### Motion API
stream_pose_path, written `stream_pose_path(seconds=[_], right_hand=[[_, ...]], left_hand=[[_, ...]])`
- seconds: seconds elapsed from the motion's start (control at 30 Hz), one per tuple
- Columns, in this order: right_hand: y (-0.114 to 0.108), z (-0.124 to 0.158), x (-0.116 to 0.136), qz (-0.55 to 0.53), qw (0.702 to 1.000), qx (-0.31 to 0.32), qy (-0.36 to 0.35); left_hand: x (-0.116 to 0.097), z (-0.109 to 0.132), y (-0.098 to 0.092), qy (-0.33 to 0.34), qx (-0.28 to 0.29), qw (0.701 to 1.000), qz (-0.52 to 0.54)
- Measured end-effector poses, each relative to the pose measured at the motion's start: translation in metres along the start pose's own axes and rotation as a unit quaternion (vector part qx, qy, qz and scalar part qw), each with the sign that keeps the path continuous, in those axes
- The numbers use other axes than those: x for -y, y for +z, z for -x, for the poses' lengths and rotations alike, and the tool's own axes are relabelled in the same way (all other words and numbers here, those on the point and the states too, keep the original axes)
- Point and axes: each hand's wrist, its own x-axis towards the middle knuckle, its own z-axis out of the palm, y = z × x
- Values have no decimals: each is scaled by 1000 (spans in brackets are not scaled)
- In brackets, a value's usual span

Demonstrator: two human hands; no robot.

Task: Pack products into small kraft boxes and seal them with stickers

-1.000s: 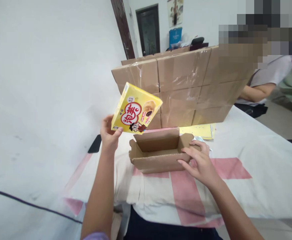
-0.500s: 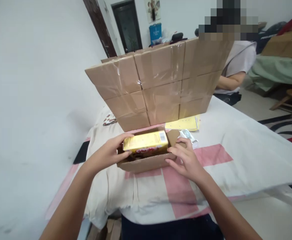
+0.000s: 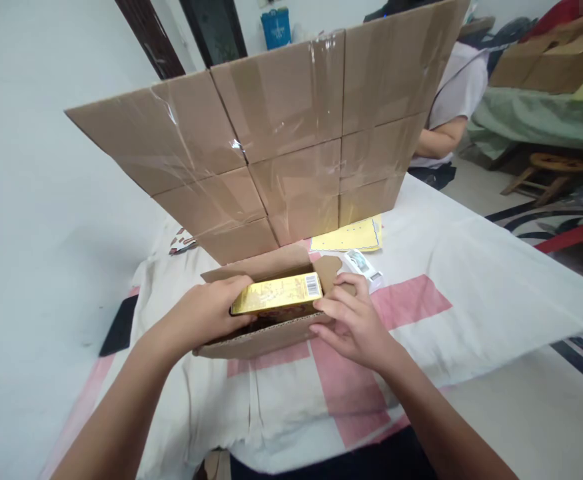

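Observation:
A yellow packet box (image 3: 277,295) with a barcode at its right end sits partly inside an open cardboard carton (image 3: 271,339). My left hand (image 3: 216,308) grips the left end of the yellow box, its thumb in front and its fingers behind. At the carton's right end, my right hand (image 3: 354,325) is closed on the near wall and corner, beside the raised end flap. One of its fingertips lies close to the yellow box's right end; whether it touches is unclear. The lower part of the yellow box is hidden by the carton wall.
A tall panel of taped cardboard boxes (image 3: 291,140) stands behind the carton. Yellow paper (image 3: 348,235) and a small white box (image 3: 364,268) lie to the right. A dark flat object (image 3: 119,327) rests at the left edge. Another person (image 3: 454,107) sits beyond the panel.
The yellow box has sunk deeper into the carton, with my left hand going down along with it. My right hand stays at the carton's right end. The camera view has tilted down.

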Motion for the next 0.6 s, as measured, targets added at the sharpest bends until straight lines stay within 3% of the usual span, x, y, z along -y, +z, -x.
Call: stream_pose_path(seconds=[0.13, 0.3, 0.37, 0.43, 0.5, 0.6], right_hand=[[0, -4, -1, 0, 1000, 2, 0], [1, -2, 0, -2, 1000, -8, -8], [2, 0, 2, 2, 1000, -6, -6], [6, 3, 3, 11, 1000, -14, -1], [11, 7, 3, 17, 997, -63, 26], [18, 13, 0, -37, 983, -151, 102]], left_hand=[[-6, -8, 9, -24, 29, 996, -79], [-16, -12, 13, -65, 109, 982, -138], [-14, -9, 13, -54, 95, 986, -127], [-6, 1, 16, -34, 34, 996, -75], [4, 19, 24, -27, -73, 997, 13], [14, 54, 50, -64, -234, 960, 143]])
